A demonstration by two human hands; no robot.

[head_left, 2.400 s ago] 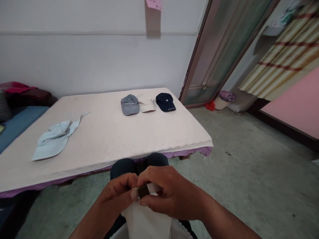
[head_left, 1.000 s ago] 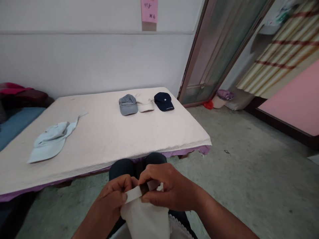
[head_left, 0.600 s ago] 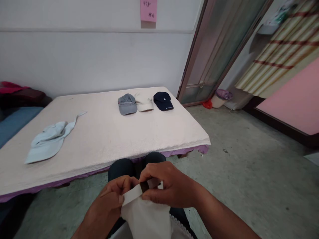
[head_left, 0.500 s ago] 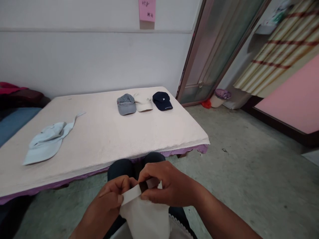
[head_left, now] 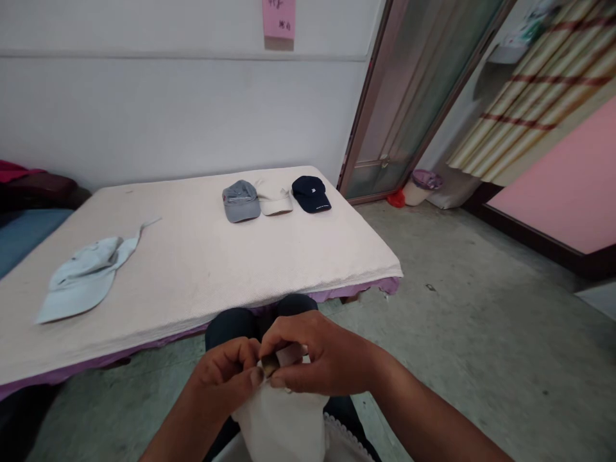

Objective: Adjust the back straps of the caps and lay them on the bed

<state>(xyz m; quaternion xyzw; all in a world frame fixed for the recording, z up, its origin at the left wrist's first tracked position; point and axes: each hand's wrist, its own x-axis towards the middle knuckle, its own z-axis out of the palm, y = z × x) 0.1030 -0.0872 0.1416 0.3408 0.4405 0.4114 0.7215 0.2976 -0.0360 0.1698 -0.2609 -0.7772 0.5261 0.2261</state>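
A white cloth piece, perhaps a cap, hangs over my lap beneath both hands. My left hand pinches its upper edge between thumb and fingers. Close beside it, my right hand grips the strap end and a small brownish, metallic-looking buckle. Both sets of fingertips nearly touch at that buckle. On the bed lie a grey cap, a cream cap and a navy cap in a row. A pale blue cap with its strap stretched out lies at the left.
The bed has a pale cover and a purple cloth at its edge. Dark and blue fabric lies at the far left. A bin and a red bag stand by the glass door.
My left hand has moved right along the white strap, closer to my right hand and the buckle. The view has shifted slightly.
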